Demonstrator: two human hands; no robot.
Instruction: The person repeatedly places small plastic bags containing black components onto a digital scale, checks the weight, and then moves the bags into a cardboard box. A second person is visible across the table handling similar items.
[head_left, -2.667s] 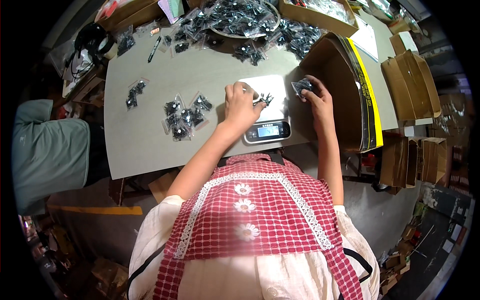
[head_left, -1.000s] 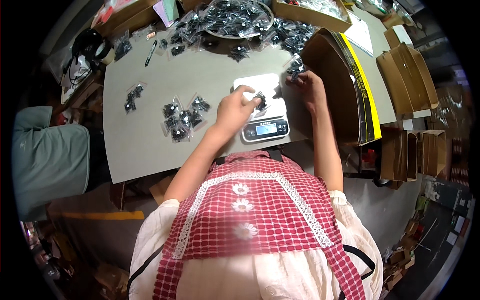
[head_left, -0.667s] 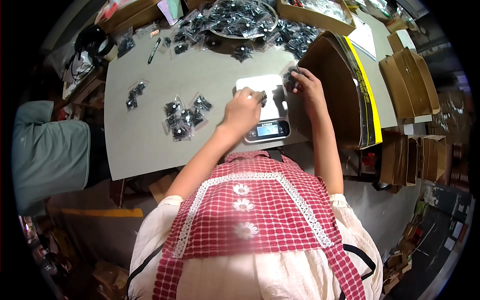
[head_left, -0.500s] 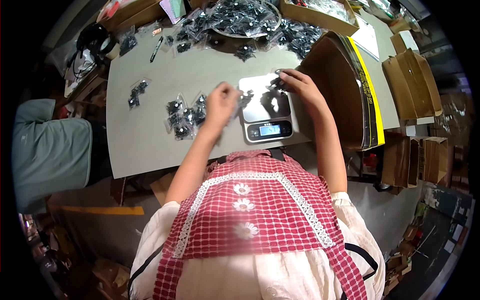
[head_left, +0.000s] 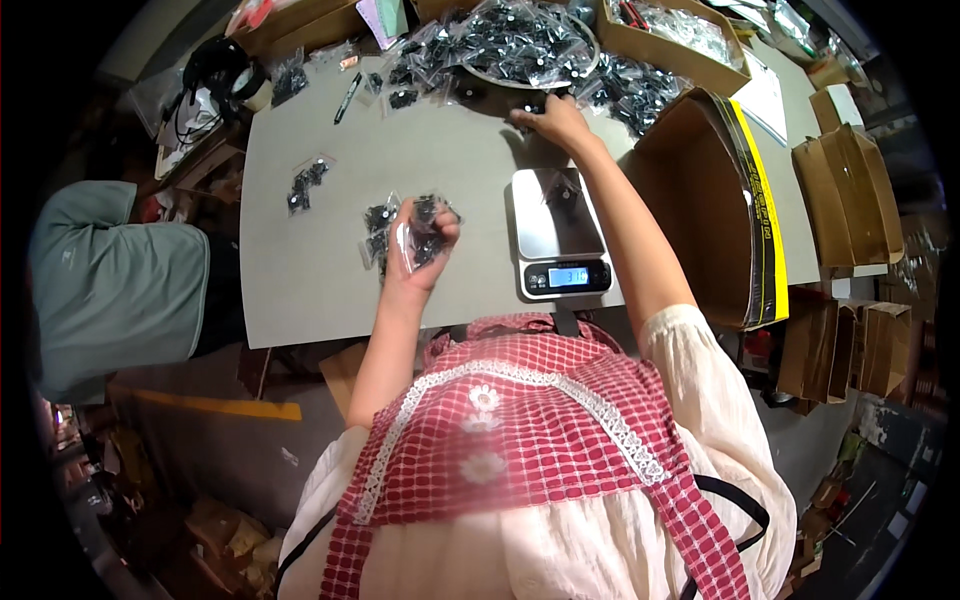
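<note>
In my left hand [head_left: 425, 255] is a clear plastic bag of small black parts [head_left: 428, 228], raised above the table with my fingers curled round it. My right hand [head_left: 562, 122] reaches to the near edge of the heap, thumb and fingers around another small bag of black parts [head_left: 529, 108], partly hidden by them. Nearer me stands a white digital scale [head_left: 535, 225] with a shiny metal plate and lit display. A dark shape lies on its plate; bag or reflection, I cannot tell. Beside my left hand, more bagged black parts [head_left: 378, 222] lie on the table.
A large heap of bagged black parts [head_left: 520, 45] fills and surrounds a round basin at the back. An open cardboard box [head_left: 700, 190] stands right of the scale. A few bags [head_left: 308, 185] and a pen [head_left: 347, 98] lie leftward. A person in a grey-green top [head_left: 125, 270] is at left.
My right hand has moved from the scale to the heap at the back. My left hand has turned and lifted, showing the bag in it. The view has shifted slightly.
</note>
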